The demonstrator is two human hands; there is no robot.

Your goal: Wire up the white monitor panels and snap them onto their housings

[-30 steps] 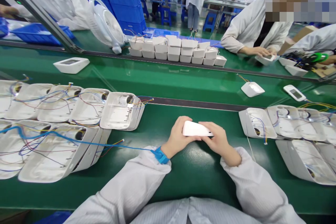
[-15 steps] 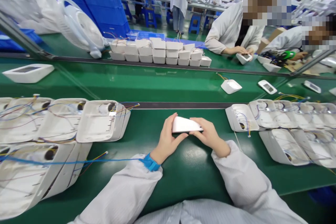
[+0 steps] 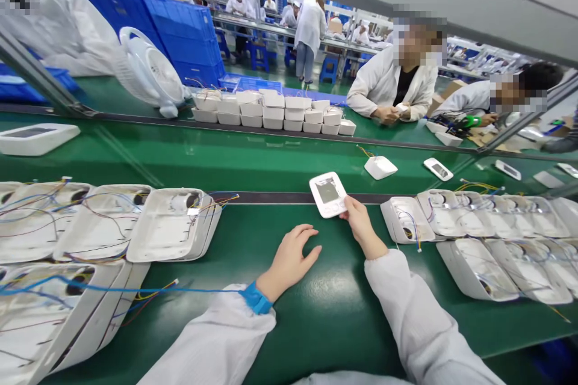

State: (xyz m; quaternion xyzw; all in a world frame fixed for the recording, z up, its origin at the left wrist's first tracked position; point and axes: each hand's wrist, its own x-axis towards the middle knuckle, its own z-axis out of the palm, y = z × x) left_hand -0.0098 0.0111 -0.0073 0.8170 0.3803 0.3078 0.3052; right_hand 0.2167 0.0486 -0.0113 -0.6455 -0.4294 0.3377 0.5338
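Between the thumb and fingers of my right hand [image 3: 360,224] is a white device casing with a grey display [image 3: 329,194], held by its lower right corner. Its screen side faces up, and it hangs over the dark edge strip of the bench. My left hand [image 3: 291,258] is empty just above the green bench [image 3: 334,325], thumb and fingers apart, lower and to the left of the casing. A blue wrist strap [image 3: 257,298] with a blue cord circles my left wrist.
White housings with loose wires stand in rows on the left [image 3: 167,222] and right [image 3: 483,213]. Beyond the strip lie a wired casing [image 3: 380,167] and a screen casing [image 3: 438,169]. Stacked housings [image 3: 271,111] and a fan [image 3: 153,69] stand farther back; a co-worker [image 3: 392,84] sits opposite.
My left hand has let go of the casing and dropped slightly. My right hand has carried it forward and turned its display upward. The view has tilted up a little.
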